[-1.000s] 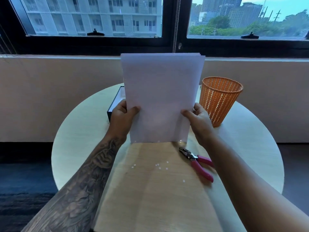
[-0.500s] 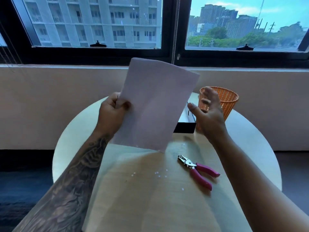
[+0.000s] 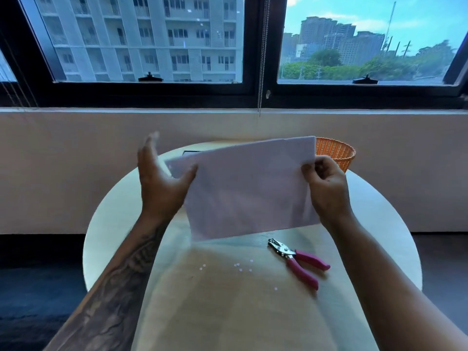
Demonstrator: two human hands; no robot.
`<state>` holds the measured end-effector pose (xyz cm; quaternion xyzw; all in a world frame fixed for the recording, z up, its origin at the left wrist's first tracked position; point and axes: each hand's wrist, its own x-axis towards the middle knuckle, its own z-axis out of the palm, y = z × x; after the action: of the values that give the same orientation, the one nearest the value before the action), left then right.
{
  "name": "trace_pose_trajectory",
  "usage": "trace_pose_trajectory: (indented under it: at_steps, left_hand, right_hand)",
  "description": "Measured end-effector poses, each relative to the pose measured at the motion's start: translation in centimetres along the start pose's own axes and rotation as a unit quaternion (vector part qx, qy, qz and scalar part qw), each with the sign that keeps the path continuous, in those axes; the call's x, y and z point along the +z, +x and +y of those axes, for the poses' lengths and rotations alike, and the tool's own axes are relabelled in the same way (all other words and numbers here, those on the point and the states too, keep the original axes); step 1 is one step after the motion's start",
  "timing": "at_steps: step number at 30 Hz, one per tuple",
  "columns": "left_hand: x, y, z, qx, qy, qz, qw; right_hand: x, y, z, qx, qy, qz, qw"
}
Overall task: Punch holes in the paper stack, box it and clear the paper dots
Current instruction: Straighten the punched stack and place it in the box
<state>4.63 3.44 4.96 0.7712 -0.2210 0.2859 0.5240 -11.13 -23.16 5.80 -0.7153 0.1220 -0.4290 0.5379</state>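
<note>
I hold a white paper stack above the round table, turned with its long side across. My right hand pinches its right edge. My left hand supports the left edge with the thumb under the sheets and the fingers spread open. Behind the paper only a corner of the dark box shows. A hole punch with pink handles lies on the table in front of the paper. Several white paper dots are scattered on the tabletop to its left.
An orange mesh basket stands at the back right of the round wooden table, partly behind the paper. A low wall and a dark-framed window run behind the table. Dark floor surrounds it.
The paper stack has been rotated from upright to sideways. My right hand, off the paper half a second ago, now grips its right edge. My left hand has loosened and opened.
</note>
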Motion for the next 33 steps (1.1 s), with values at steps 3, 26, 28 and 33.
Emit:
trace_pose_trajectory:
  at_steps: [3,26,28,33]
  left_hand:
    - [0.9,-1.8,-2.3,-0.255,-0.253,-0.100,0.928]
    - [4.3,-3.7,-2.4,-0.271,-0.213,-0.073,0.936]
    - [4.3,-4.3,-2.5,-0.276,-0.212,-0.084,0.934]
    - [4.4,-4.7,-2.8,-0.290,-0.212,-0.115,0.926]
  right_hand:
    - [-0.2,-0.6,1.5,0.073,0.058,0.009,0.996]
    - [1.5,-0.9,4.7,0.173,0.052,-0.018,0.983]
    - [1.4,-1.3,5.1,0.181,0.042,-0.035,0.982]
    - [1.8,-1.6,5.7,0.179,-0.025,-0.065,0.981]
